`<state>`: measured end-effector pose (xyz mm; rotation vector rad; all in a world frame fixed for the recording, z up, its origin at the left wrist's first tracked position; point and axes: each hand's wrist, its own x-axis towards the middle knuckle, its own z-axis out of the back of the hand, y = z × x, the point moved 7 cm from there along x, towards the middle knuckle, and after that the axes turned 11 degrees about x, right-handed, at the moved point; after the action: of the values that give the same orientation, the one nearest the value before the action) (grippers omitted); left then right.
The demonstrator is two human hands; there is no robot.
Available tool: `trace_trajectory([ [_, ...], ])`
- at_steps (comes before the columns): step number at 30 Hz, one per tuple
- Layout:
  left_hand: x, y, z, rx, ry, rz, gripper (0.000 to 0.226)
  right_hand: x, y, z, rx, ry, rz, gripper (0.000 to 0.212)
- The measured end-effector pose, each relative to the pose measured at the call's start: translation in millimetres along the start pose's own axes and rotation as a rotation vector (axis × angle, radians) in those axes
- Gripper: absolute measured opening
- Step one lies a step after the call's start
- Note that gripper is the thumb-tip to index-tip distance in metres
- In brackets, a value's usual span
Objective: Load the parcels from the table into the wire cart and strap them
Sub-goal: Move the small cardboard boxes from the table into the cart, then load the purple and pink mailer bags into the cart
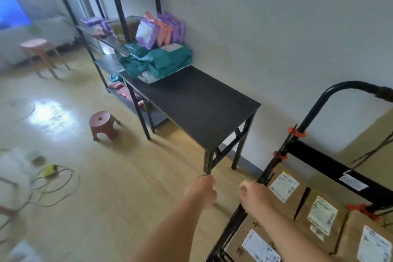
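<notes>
The black-framed cart [319, 100] stands at the lower right and holds several cardboard parcels [306, 179] with white labels. Dark straps [301, 200] run across the parcels, and orange clips [296, 133] sit on the frame. My right hand [253, 195] is curled at the cart's left side rail. My left hand [202, 188] is a closed fist just left of it, below the table's near leg; I cannot see anything in it. The black table [202, 108] runs along the wall, with green mailer bags [161, 59] piled at its far end.
Purple and orange pouches [148, 30] lean behind the mailers. A black shelf rack [119, 6] stands beyond the table. A red stool [103, 122] sits on the floor left of the table, a pink stool [40, 49] farther back. Cables [53, 183] lie at the left.
</notes>
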<state>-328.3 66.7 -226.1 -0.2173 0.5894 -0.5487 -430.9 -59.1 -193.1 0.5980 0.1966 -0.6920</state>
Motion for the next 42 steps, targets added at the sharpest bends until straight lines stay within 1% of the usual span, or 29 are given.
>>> trace_trajectory([
  [4,-3,54,20,-0.038,-0.023,0.017,0.036,5,55,-25,-0.067,-0.001,0.053,0.018],
  [9,-5,127,39,-0.033,-0.028,0.040,0.041,10,120,-65,-0.110,0.000,0.063,0.018],
  [14,-5,196,59,-0.011,-0.034,0.062,0.041,12,178,-116,-0.059,0.036,0.050,0.023],
  [18,-10,227,68,-0.006,-0.046,0.065,0.043,12,209,-133,-0.039,0.043,0.095,0.029],
  [26,-13,262,92,0.036,-0.119,0.070,0.046,23,257,-137,0.030,-0.027,0.235,0.033],
  [32,2,276,107,0.057,-0.133,0.085,0.056,47,271,-152,0.027,0.035,0.268,0.035],
  [35,19,282,121,0.050,-0.131,0.080,0.058,71,283,-149,0.036,0.029,0.263,0.036],
  [39,55,294,147,0.069,-0.116,0.088,0.049,110,305,-143,0.038,0.065,0.264,0.036],
  [42,88,298,171,0.063,-0.121,0.096,0.049,144,321,-133,0.017,0.069,0.274,0.036],
])
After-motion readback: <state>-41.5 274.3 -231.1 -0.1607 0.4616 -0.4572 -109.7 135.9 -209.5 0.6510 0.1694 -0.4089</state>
